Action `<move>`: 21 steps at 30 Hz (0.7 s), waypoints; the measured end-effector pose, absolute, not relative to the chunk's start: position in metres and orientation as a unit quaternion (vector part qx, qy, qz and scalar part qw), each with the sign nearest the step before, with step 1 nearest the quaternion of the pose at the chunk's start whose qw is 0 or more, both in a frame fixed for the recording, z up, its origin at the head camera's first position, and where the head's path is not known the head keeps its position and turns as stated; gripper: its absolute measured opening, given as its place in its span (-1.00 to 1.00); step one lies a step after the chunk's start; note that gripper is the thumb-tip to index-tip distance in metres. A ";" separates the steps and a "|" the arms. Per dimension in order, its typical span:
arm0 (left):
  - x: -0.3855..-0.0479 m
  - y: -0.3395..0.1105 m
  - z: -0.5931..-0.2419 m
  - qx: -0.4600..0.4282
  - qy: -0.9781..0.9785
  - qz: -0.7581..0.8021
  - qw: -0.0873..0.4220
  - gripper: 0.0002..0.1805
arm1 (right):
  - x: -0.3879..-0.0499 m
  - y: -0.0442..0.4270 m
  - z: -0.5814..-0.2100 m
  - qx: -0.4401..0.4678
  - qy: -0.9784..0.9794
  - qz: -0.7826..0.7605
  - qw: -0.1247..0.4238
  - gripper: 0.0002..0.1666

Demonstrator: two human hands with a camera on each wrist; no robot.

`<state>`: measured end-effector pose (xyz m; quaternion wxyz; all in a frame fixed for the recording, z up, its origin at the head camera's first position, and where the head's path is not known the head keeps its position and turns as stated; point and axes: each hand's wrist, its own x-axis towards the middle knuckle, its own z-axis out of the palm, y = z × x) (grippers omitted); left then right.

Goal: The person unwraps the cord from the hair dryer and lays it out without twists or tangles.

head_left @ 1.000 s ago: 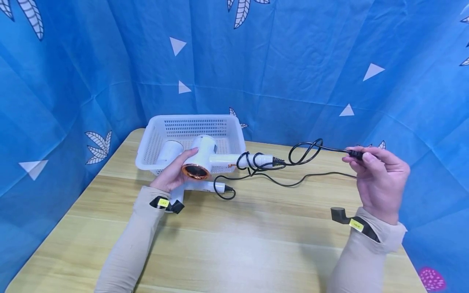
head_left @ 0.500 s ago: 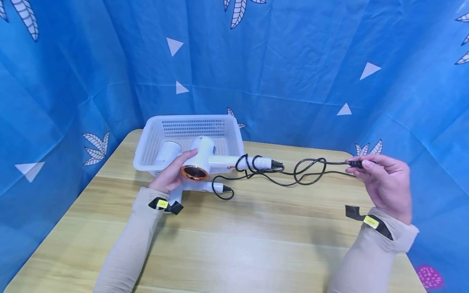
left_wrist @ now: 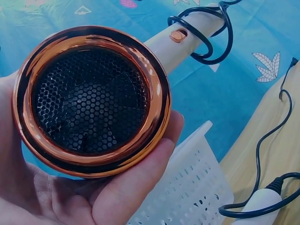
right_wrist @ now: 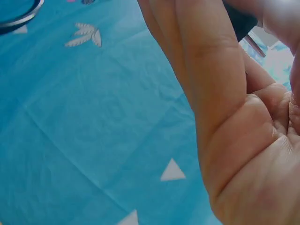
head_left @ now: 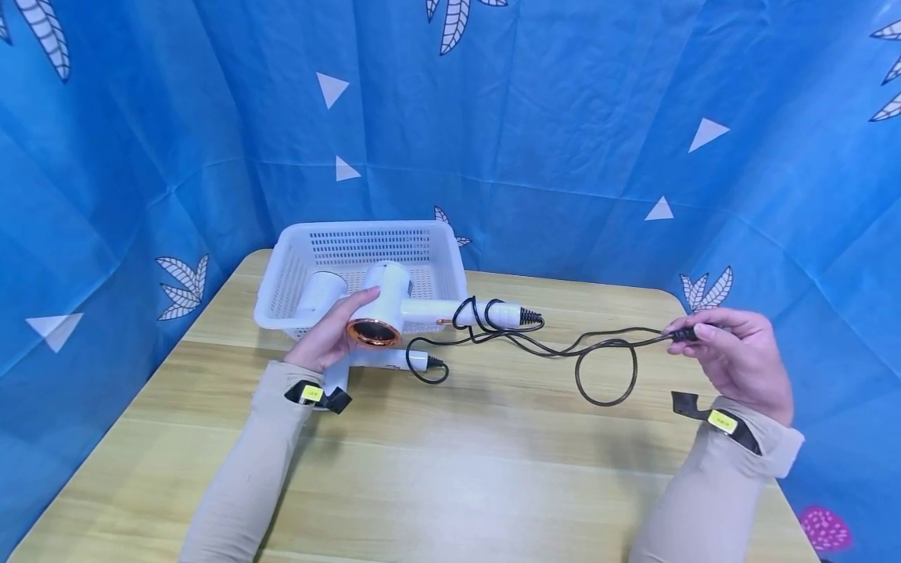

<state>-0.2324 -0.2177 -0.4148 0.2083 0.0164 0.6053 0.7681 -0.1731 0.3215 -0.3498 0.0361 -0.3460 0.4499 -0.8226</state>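
My left hand (head_left: 327, 332) grips the barrel of a white hair dryer (head_left: 387, 291) with a copper ring (left_wrist: 159, 101) around its dark mesh end. The dryer is held level over the basket's front edge, its handle pointing right. Loops of black cord (head_left: 473, 311) wind round that handle, and the cord runs right in a loose loop. At the cord's far end, my right hand (head_left: 749, 367) pinches the black plug (head_left: 683, 334) between thumb and fingers. In the right wrist view the palm and fingers (right_wrist: 213, 70) hide most of the plug.
Behind the held dryer stands a white perforated basket (head_left: 380, 227), with another white cylinder-shaped body (head_left: 324, 291) inside. A second white hair dryer (head_left: 387, 359) lies on the wooden table (head_left: 450, 485) in front of it, its black cord trailing right. A blue curtain (head_left: 577, 141) encloses the back and sides.
My right hand has moved lower and a little to the right with the plug. The cord's loop has dropped and widened. The left hand and its hair dryer stay nearly still.
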 end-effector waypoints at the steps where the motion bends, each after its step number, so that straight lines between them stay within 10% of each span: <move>1: -0.232 -0.218 -0.415 0.018 0.606 0.767 0.210 -0.40 | -0.173 0.322 -0.350 -0.337 0.465 -0.818 0.033 -0.48; 21: -0.230 -0.216 -0.414 0.036 0.630 0.743 0.221 -0.43 | -0.195 0.304 -0.359 -0.117 0.613 -0.780 -0.042 -0.79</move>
